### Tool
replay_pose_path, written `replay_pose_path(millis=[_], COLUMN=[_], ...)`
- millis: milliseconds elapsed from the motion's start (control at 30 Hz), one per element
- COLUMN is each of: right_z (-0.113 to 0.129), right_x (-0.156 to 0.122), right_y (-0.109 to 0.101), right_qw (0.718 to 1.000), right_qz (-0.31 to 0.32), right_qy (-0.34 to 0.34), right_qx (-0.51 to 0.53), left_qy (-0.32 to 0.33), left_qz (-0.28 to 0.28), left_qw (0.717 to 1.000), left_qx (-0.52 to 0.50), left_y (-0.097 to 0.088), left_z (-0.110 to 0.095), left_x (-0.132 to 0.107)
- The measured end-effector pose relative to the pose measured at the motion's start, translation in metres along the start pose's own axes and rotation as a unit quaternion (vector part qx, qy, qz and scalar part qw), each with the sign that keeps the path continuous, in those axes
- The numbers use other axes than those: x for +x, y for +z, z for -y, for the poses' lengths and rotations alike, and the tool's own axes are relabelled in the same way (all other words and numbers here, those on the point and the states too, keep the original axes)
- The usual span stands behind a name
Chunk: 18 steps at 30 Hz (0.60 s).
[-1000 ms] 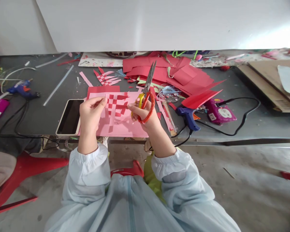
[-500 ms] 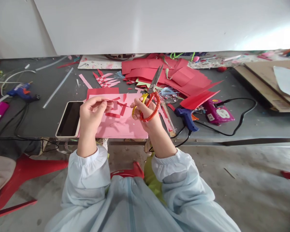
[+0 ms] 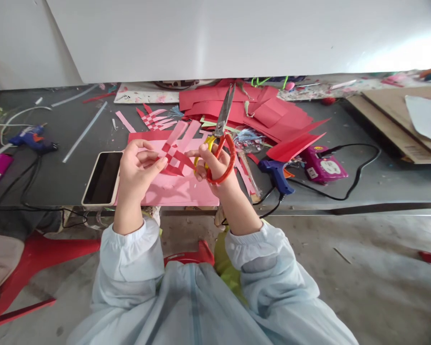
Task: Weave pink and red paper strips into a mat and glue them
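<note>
- In the head view, the left hand (image 3: 139, 165) pinches a woven paper piece (image 3: 172, 152) between thumb and fingers; the pinched edge is hidden behind them.
- This woven piece, of red and pink strips, is between the two hands, held above a pink sheet (image 3: 197, 195). Its loose pink ends point away from the person, and its red ends go toward the right hand (image 3: 217, 165).
- The right hand is curled, with the scissors (image 3: 224, 112) hanging on it by their handles. The red loop goes around part of the hand, and the yellow loop is partly covered by fingers. The blades are close together and point away from the body.
- Right fingertips are at the red strips, but I cannot tell if they pinch them or only come near.
- A red sheet (image 3: 138, 137) shows only partly from under the pink one.
- The phone (image 3: 102, 178) lies just beside the left hand, which covers a bit of its edge.
- To the right, a glue gun (image 3: 278, 176) lies near a purple box (image 3: 325, 165), whose label is too small to read.
- A red stool (image 3: 62, 251) is cut off by the left border.
</note>
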State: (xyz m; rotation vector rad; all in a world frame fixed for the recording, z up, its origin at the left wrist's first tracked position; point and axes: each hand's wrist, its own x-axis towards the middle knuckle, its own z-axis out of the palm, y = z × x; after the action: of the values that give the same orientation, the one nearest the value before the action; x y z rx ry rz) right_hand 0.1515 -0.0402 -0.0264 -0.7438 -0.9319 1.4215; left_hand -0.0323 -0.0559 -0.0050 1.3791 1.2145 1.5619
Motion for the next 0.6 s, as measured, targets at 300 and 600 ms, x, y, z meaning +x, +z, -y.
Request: replay_pose_path(millis=[300,600], right_z=[0.0026,0.0025], right_x=[-0.0009,-0.0038], right_y=[-0.001,-0.0005], right_qw=[0.999,0.998], right_qz=[-0.025,0.0], right_qy=[-0.011,0.012], right_qx=[-0.03,-0.061], left_qy=[-0.075,-0.015], left_qz=[0.191,0.169], left_qw=[0.976,0.982], left_qx=[0.072,0.084], left_y=[0.0023,0.005], left_z=[-0.0099,-0.0042], left_x=[-0.0055,-0.0056])
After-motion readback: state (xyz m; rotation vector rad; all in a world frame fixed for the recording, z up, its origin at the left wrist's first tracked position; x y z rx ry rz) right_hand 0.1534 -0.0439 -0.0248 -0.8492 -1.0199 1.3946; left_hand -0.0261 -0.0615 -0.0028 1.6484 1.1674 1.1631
